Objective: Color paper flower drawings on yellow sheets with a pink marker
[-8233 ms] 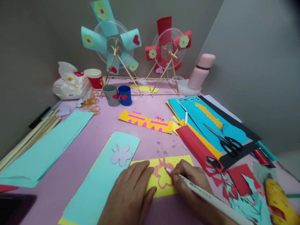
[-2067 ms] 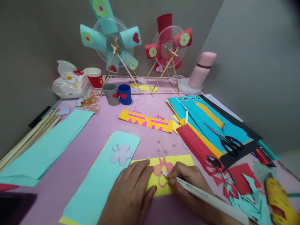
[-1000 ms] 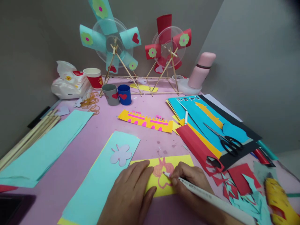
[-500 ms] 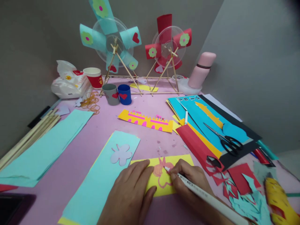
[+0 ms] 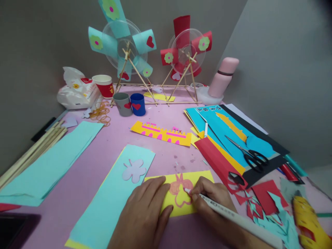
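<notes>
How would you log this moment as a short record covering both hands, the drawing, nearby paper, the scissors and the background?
Left hand: lying flat, fingers on the yellow paper
Right hand: gripping a white marker, tip at the drawing
Drawing: reddish butterfly shape, upper wings coloured, lower part outlined
Nearby paper: light-blue strip bearing a lavender butterfly cutout
Scissors: on the stacked sheets, right side
Background: light-blue pinwheel and red pinwheel on stick frames
</notes>
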A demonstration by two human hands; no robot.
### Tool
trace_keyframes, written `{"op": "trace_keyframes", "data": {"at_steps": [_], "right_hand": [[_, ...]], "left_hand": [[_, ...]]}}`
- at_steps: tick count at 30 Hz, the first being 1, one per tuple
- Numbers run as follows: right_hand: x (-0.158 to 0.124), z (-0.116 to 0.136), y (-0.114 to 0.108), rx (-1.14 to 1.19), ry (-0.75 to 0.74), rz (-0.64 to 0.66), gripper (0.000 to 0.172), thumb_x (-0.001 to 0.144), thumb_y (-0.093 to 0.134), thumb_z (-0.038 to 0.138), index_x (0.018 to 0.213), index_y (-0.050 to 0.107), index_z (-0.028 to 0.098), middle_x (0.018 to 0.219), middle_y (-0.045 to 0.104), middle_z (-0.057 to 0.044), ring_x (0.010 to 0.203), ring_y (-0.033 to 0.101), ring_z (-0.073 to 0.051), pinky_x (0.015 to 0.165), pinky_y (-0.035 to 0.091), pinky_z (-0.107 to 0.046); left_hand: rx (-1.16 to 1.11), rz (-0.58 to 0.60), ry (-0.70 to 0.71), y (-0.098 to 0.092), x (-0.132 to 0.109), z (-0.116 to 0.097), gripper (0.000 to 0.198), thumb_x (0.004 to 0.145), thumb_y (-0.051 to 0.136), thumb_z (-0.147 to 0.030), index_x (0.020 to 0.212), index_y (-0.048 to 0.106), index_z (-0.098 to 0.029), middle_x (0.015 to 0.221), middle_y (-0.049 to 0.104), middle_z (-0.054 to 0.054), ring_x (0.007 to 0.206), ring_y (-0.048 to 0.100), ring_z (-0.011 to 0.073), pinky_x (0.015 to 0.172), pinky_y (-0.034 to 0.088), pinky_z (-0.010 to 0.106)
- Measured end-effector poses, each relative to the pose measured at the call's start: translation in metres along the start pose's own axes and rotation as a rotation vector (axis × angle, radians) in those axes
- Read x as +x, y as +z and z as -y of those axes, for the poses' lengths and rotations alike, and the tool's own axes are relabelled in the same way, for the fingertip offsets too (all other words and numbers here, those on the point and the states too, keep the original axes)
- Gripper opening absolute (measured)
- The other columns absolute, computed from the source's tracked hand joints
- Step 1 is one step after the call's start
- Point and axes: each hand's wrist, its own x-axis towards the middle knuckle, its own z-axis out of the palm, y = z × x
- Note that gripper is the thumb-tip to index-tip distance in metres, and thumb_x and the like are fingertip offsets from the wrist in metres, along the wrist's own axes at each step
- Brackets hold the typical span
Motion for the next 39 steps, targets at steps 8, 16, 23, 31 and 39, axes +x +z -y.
{"op": "trace_keyframes", "data": {"at_steps": [8,16,23,31,39], "right_hand": [[-0.0017,-0.0021,-0.0013,0.049,-0.015,0.01,0.014,0.073,0.042,0.022,0.06,0.045,0.022,0.045,0.043,0.006,0.037,0.038,-0.01,0.037,0.029,-0.02],[0.0001,-0.0026,0.0014,-0.026,-0.085,0.024,0.014,0.077,0.043,0.02,0.064,0.049,0.021,0.048,0.049,0.005,0.04,0.046,-0.01,0.041,0.035,-0.019],[0.0032,0.0019,0.0031,-0.097,-0.068,-0.017,0.018,0.076,0.043,0.02,0.06,0.051,0.021,0.046,0.053,0.003,0.039,0.049,-0.011,0.039,0.034,-0.019],[0.0021,-0.002,0.0042,-0.069,0.002,-0.02,0.014,0.074,0.043,0.019,0.063,0.051,0.02,0.046,0.049,0.005,0.038,0.046,-0.01,0.039,0.031,-0.019],[0.0001,0.0005,-0.0007,-0.021,-0.012,0.012,0.016,0.073,0.041,0.021,0.059,0.048,0.021,0.045,0.046,0.005,0.037,0.042,-0.01,0.038,0.031,-0.02]], "left_hand": [[0.013,0.016,-0.001,0.0011,-0.0005,-0.0009,0.03,0.089,0.048,-0.029,0.117,0.055,-0.019,0.117,0.061,0.008,0.106,0.057,0.0234,0.083,0.052,0.038],[-0.002,0.007,-0.013,0.0007,0.0001,-0.0007,0.03,0.09,0.048,-0.03,0.117,0.055,-0.02,0.117,0.061,0.007,0.106,0.058,0.0237,0.084,0.051,0.038],[0.007,0.01,-0.004,0.0026,-0.0013,0.0002,0.031,0.089,0.049,-0.03,0.117,0.055,-0.02,0.118,0.061,0.007,0.106,0.057,0.0236,0.085,0.051,0.037],[0.004,-0.003,-0.003,0.0008,-0.0006,-0.0005,0.03,0.089,0.048,-0.03,0.117,0.054,-0.019,0.117,0.061,0.008,0.106,0.058,0.0233,0.084,0.051,0.037],[0.008,-0.009,-0.002,0.0008,0.0016,-0.0002,0.029,0.089,0.047,-0.03,0.116,0.055,-0.021,0.116,0.062,0.007,0.105,0.058,0.0226,0.084,0.051,0.036]]}}
